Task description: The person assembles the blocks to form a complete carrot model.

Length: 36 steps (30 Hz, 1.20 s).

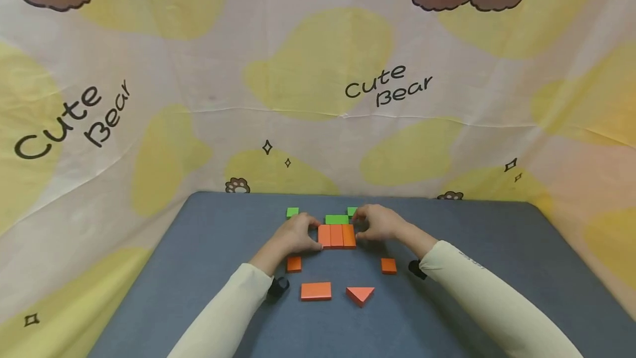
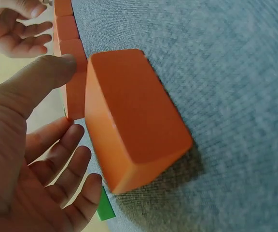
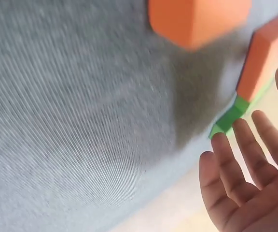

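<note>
Three orange blocks (image 1: 337,236) stand side by side at the table's middle, against a green block (image 1: 337,219) behind them. My left hand (image 1: 297,233) pinches the leftmost orange block (image 2: 76,89), thumb at its near side and index fingertip at its far corner; the other fingers of that hand spread loosely. Just right of the row is my right hand (image 1: 380,222), its fingers extended and apart in the right wrist view, holding nothing. Behind its fingertips a green block (image 1: 351,211) is partly hidden. Another green block (image 1: 292,212) lies beyond my left hand.
On the blue-grey table (image 1: 199,291), an orange square block (image 1: 294,264) lies under my left wrist and another orange square block (image 1: 388,266) near the right one. Nearer lie an orange rectangular block (image 1: 316,291) and an orange triangular block (image 1: 360,295). A patterned cloth (image 1: 318,70) hangs behind.
</note>
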Available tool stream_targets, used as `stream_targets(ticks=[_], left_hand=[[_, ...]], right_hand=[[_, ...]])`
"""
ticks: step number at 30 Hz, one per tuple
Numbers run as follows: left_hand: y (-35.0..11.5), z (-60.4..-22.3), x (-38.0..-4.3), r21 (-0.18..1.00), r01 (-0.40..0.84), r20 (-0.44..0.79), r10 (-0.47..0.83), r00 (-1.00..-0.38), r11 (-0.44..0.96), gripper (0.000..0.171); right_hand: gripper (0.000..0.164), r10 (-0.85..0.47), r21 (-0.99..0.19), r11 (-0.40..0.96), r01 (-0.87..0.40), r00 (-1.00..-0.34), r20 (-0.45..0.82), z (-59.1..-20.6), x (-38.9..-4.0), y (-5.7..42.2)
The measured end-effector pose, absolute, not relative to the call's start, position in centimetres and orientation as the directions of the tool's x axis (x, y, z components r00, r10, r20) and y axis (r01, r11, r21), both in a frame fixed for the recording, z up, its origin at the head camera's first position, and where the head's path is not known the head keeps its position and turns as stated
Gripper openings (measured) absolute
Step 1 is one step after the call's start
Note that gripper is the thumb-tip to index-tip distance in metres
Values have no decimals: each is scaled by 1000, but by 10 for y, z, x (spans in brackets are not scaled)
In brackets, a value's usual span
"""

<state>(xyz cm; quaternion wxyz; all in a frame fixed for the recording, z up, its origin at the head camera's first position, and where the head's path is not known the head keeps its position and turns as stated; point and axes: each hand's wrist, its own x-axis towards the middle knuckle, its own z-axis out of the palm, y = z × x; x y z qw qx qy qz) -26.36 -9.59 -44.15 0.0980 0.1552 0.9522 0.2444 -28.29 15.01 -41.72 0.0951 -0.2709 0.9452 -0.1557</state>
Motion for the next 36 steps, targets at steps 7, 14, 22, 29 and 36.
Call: stream_targets(ticks=[7,14,22,29,36], left_hand=[[-95,-445,-262,474,276,-98,361,-927,836,54],[-93,-446,-262,433,305,-92,378,-921,848,55],[-105,-437,-268,486,301,-39,365,-930,820,59],[-135,-427,-290,486,255,-23,304,-952,836,55],[-158,-429,-308,472,226,-43,279,-959,852,53]], right_hand=[[44,-521,-309,826,-472,-848,-100,-430,-277,149],[51,-513,-259,841,-474,-852,-106,-433,-274,145],[52,-475,-303,852,-427,-873,-108,-433,-270,143],[53,-463,-321,855,-408,-878,-119,-430,-272,144],[53,-479,-317,846,-428,-872,-103,-426,-275,142]])
